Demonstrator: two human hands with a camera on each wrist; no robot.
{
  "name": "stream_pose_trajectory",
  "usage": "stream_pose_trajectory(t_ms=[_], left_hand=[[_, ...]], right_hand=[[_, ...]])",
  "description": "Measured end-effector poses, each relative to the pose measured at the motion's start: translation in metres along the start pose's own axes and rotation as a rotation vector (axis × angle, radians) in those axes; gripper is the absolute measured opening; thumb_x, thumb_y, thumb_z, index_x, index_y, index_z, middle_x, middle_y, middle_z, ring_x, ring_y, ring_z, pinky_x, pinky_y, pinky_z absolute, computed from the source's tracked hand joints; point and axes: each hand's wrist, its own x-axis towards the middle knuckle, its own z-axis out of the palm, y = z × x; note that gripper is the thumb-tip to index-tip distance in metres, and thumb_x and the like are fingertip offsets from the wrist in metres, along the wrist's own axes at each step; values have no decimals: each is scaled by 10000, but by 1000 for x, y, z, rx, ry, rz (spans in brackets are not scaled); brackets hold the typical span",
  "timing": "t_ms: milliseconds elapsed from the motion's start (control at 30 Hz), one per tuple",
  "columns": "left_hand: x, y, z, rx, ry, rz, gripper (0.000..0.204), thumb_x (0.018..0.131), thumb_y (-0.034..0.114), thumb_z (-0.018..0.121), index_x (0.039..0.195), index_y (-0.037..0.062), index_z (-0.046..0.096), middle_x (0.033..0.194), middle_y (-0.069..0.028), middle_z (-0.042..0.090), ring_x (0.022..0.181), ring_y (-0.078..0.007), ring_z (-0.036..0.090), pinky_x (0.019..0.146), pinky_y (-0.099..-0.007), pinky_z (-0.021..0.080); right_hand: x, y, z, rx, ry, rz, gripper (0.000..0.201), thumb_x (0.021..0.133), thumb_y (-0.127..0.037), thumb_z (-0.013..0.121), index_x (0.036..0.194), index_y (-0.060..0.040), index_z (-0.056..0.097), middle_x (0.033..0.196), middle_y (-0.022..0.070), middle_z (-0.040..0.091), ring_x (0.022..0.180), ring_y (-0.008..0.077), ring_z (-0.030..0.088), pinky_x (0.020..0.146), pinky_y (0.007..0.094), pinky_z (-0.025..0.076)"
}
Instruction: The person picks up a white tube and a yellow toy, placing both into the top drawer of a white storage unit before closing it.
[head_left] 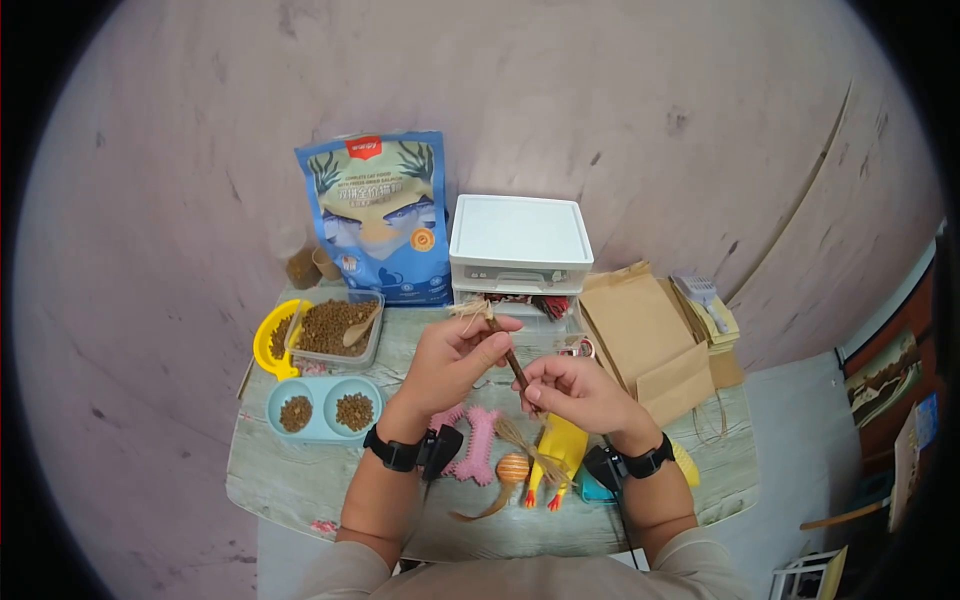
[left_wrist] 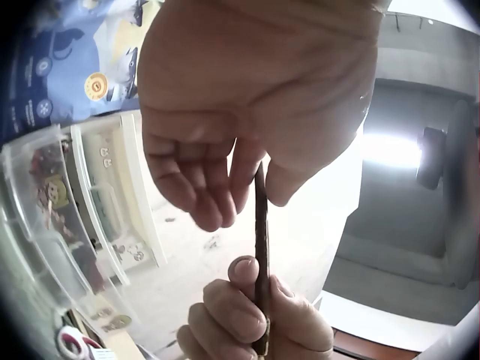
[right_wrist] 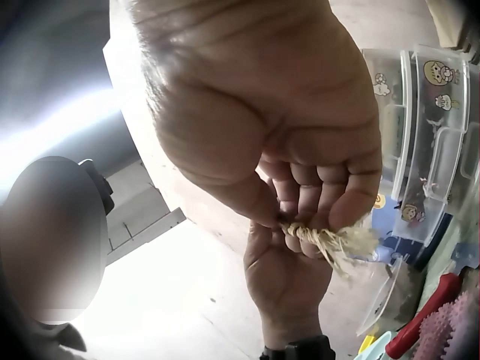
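A thin brown stick [head_left: 514, 368] with pale raffia tassels [head_left: 535, 458] tied to it is held up over the table, slanting. My left hand [head_left: 450, 362] pinches its upper part between thumb and fingers. Close to its lower end, the right hand [head_left: 583, 393] grips it with thumb and curled fingers. The left wrist view shows the bare middle of the stick between both hands. One raffia tuft [right_wrist: 330, 240] sticks out by the fingers in the right wrist view. Below the hands lie a pink spiky bone toy [head_left: 480, 445], an orange striped ball [head_left: 513, 468] and a yellow rubber chicken [head_left: 566, 445].
A blue two-bowl feeder [head_left: 325, 428] with kibble stands at left, by a clear kibble tub [head_left: 372, 350] and a yellow bowl [head_left: 263, 340]. Behind are a cat food bag [head_left: 385, 225] and a white drawer unit [head_left: 522, 230]. Brown paper bags [head_left: 640, 335] lie at right.
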Motion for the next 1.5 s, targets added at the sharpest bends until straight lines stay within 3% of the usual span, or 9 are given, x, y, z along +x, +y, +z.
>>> stream_pose_trajectory(t_ms=[100, 167, 367, 500, 700, 1000, 1100, 1400, 1500], left_hand=[[-3, 4, -6, -66, -24, -54, 236, 903, 167, 630, 1044, -21, 640, 865, -30, 622, 721, -79, 570, 654, -201, 471], [-3, 4, -5, -42, -41, -54, 238, 898, 178, 639, 1026, -22, 640, 852, -31, 617, 705, -77, 561, 643, -204, 465], [-4, 4, -5, -183, 39, -22, 217, 889, 177, 652, 977, -21, 652, 806, -27, 603, 666, -83, 539, 607, -206, 437], [-3, 1, -7, -231, 63, 40, 192, 889, 163, 651, 956, -16, 665, 799, -22, 605, 656, -74, 528, 586, -198, 419], [-3, 3, -6, -173, 45, 31, 175, 884, 158, 656, 926, -10, 678, 802, -20, 604, 664, -74, 532, 581, -193, 413], [-3, 3, -5, -151, 72, 30, 158, 879, 149, 661, 919, -2, 688, 781, -6, 585, 649, -64, 527, 529, -172, 379], [-3, 4, -5, -131, 73, 38, 147, 879, 141, 659, 913, 1, 690, 780, -4, 584, 644, -59, 526, 511, -165, 366], [-3, 6, -4, -83, 79, 12, 151, 880, 148, 661, 935, 12, 697, 735, 7, 604, 646, -53, 533, 547, -170, 392], [-3, 5, -3, -83, 97, 12, 152, 880, 154, 664, 934, 17, 699, 723, 14, 604, 644, -50, 533, 559, -173, 400]], right_hand=[[-1, -6, 1, 44, -30, 36, 214, 959, -139, 535, 1110, 7, 573, 842, 4, 607, 760, 60, 553, 694, 226, 455], [0, -5, -1, 231, -158, -2, 209, 961, -138, 535, 1100, 8, 589, 836, 10, 618, 765, 63, 563, 693, 227, 458], [-2, -10, 2, 207, -51, 128, 201, 948, -173, 571, 1034, 4, 615, 829, 14, 639, 733, 79, 602, 653, 215, 475], [-2, -6, 3, 181, -9, 68, 215, 944, -185, 581, 1040, 4, 616, 826, 18, 640, 709, 85, 607, 642, 213, 477], [-2, -18, 5, 327, -116, 135, 182, 936, -178, 594, 971, -1, 614, 808, 27, 640, 712, 86, 608, 644, 215, 475], [-1, -10, 7, 170, 1, 120, 229, 973, -211, 527, 1023, -7, 618, 793, 27, 640, 653, 87, 595, 585, 213, 462], [-1, -13, 7, 452, -41, 146, 181, 948, -193, 574, 979, -19, 614, 777, 23, 635, 633, 79, 589, 561, 203, 446], [1, -8, 9, 201, 67, 82, 267, 984, -237, 498, 1023, 4, 606, 715, 14, 589, 578, 75, 535, 525, 203, 420], [1, -15, 10, 404, 84, 158, 189, 958, -177, 550, 994, -1, 608, 713, 13, 587, 583, 68, 533, 524, 202, 413]])
